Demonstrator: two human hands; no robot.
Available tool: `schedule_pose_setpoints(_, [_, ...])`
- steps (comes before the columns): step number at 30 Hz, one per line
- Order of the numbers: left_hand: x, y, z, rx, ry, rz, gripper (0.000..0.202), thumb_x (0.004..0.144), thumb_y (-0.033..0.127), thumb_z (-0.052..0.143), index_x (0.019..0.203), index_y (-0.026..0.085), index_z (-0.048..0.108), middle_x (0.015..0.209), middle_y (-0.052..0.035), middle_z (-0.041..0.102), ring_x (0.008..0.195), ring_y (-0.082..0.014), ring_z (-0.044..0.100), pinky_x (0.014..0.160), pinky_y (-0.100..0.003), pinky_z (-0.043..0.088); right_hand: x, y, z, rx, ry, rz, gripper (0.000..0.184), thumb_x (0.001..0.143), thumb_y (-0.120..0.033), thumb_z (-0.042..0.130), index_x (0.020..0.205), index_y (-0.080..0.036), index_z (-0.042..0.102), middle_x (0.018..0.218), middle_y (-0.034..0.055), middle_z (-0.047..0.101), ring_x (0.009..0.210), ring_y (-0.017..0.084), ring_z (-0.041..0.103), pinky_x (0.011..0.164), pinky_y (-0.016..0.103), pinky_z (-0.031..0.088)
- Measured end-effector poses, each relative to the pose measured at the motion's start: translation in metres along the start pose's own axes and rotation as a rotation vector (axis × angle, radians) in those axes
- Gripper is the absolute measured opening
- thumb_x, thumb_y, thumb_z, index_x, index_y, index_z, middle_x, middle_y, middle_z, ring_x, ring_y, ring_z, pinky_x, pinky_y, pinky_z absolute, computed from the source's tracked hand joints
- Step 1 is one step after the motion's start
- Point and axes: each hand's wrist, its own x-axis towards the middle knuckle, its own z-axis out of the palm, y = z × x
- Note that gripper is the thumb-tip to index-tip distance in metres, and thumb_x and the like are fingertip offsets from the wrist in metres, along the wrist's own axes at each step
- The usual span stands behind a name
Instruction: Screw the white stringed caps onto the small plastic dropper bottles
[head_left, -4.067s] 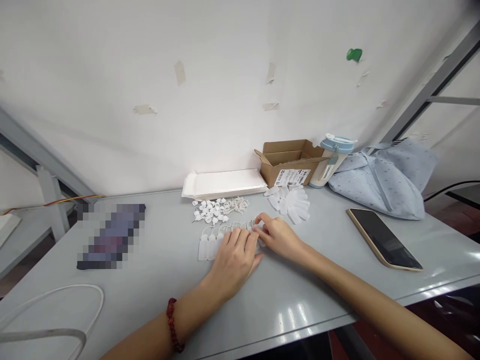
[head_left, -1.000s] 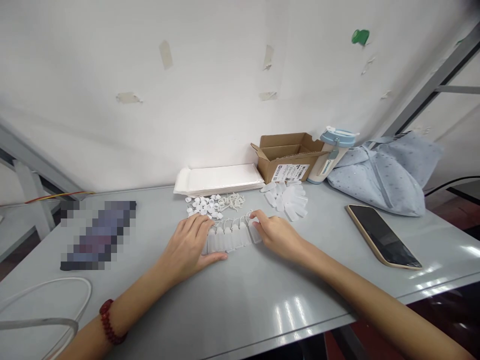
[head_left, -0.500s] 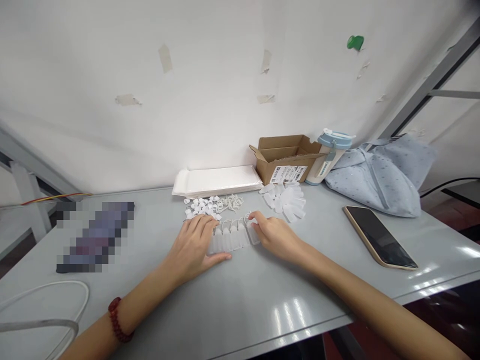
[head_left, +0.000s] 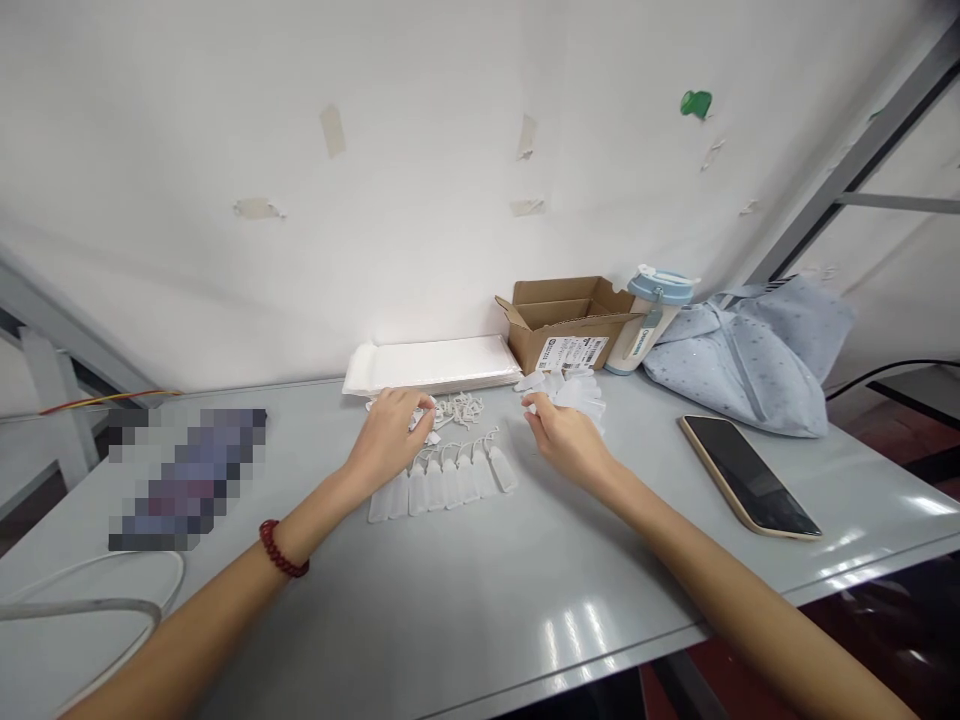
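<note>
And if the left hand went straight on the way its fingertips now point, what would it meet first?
The left hand would probably meet the heap of thin white looped ties just beyond it, though the hand's height above the glossy grey table is unclear.

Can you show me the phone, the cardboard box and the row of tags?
Smartphone [head_left: 749, 475]: head view, middle of dark screen.
Cardboard box [head_left: 572, 352]: head view, labelled front wall.
Row of frosted tags [head_left: 451, 487]: head view, a middle tag's body.

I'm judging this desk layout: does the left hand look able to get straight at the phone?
Probably not straight across: the right hand and right forearm lie between the left hand and the phone, so it would likely have to go over or around them.
</note>
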Motion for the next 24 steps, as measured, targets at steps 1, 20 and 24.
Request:
schedule_pose_setpoints(1, [0.004,0.000,0.002,0.015,-0.006,0.017,0.021,0.086,0.029,0.042,0.084,0.019,0.060,0.089,-0.0075,0.065,0.092,-0.0264,0.052,0.074,-0.039,0.045,0.001,0.003,0.000,-0.003,0.027,0.006,0.025,0.094,-0.017,0.034,0.116,-0.014,0.047,0.089,0.0089,0.066,0.076,0.020,0.059,0.056,0.025,0.031])
schedule_pose_setpoints(20, [0.034,0.000,-0.013,-0.139,-0.050,-0.132,0.019,0.076,0.032,0.053,0.072,0.021,0.068,0.077,-0.0032,0.071,0.076,-0.0214,0.062,0.066,-0.031,0.047,0.011,0.023,0.012,-0.178,0.017,-0.058,0.027,0.090,-0.021,0.047,0.113,-0.015,0.059,0.105,0.0143,0.057,0.097,0.027,0.049,0.080,0.035,0.039])
schedule_pose_setpoints(24, [0.035,0.004,-0.021,-0.220,0.018,-0.188,0.024,0.078,0.037,0.052,0.080,0.019,0.068,0.083,-0.0035,0.071,0.076,-0.0194,0.062,0.066,-0.028,0.047,0.010,0.022,0.013,-0.189,0.010,-0.077,0.028,0.091,-0.021,0.044,0.113,-0.019,0.061,0.105,0.0137,0.058,0.097,0.028,0.047,0.081,0.035,0.037])
